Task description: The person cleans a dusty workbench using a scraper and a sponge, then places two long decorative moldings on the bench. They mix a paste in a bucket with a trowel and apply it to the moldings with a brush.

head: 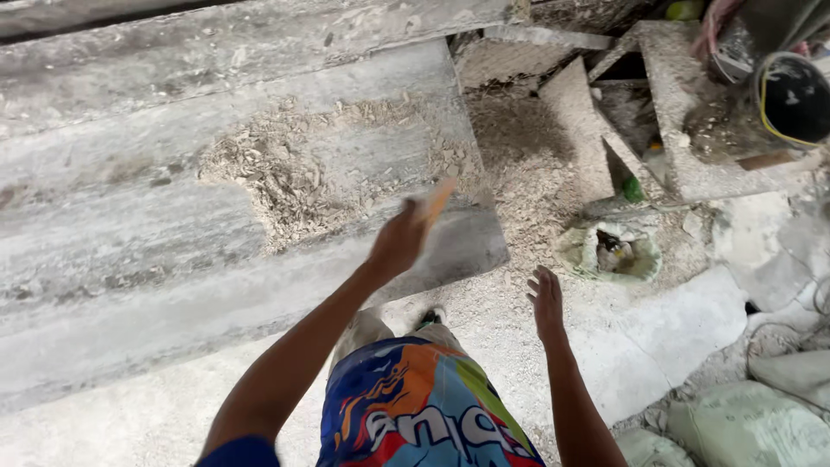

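A thin orange stick (438, 200) is gripped in the left hand (398, 240), whose fingers are clenched around its lower end; the stick is blurred, so its exact kind cannot be told. The stick is held tilted, its tip raised just above the near edge of a large grey stone slab (173, 259) that lies across the left of the view. A heap of pale chips and dust (285, 177) is spread over the middle of the slab, just beyond the stick. The right hand (546, 300) is held apart from the slab, its fingers released and spread, with nothing in them, above the dusty floor (657, 320). A green-rimmed bucket (616, 251) with debris inside is seen near the right hand, farther off on the floor. Broken stone offcuts (692, 112) are stacked beyond the bucket. Pale sacks (752, 424) lie at the lower right. Colourful shorts (415, 406) are seen at the bottom.
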Demonstrator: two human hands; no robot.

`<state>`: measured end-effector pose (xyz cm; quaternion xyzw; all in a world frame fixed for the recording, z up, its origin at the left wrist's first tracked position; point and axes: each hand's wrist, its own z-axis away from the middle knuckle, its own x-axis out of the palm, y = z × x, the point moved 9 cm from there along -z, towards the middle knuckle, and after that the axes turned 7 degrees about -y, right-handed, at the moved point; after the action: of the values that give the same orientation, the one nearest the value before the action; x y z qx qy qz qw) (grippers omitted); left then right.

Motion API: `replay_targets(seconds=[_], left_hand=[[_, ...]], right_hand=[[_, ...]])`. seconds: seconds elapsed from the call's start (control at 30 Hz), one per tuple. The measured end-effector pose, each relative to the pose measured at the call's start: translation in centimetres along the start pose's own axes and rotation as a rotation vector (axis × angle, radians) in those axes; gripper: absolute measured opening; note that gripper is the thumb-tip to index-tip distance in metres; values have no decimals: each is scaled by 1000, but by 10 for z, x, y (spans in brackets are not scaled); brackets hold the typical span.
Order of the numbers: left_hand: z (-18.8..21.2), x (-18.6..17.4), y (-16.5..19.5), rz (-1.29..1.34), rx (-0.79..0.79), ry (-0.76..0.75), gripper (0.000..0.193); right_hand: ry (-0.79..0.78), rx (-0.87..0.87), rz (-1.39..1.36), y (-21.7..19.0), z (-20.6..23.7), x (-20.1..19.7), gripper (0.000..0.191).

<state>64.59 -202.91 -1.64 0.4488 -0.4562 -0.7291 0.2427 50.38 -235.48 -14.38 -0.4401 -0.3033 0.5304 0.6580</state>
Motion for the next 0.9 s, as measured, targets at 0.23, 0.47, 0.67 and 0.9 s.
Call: replay_targets(seconds=[0.23, 0.47, 0.67, 0.9], left_hand=[[83, -29, -122, 7, -198, 466, 43], [-85, 50, 5, 166, -341, 477, 57], [-109, 19, 19, 89, -278, 401, 60], [-32, 34, -20, 245, -377, 447, 65]], right_hand=[[-411, 78, 243, -11, -43, 69, 95], [-408, 205, 169, -18, -39, 64, 94], [-354, 152, 112, -17, -18, 28, 84], [-180, 287, 101, 6, 2, -24, 72]])
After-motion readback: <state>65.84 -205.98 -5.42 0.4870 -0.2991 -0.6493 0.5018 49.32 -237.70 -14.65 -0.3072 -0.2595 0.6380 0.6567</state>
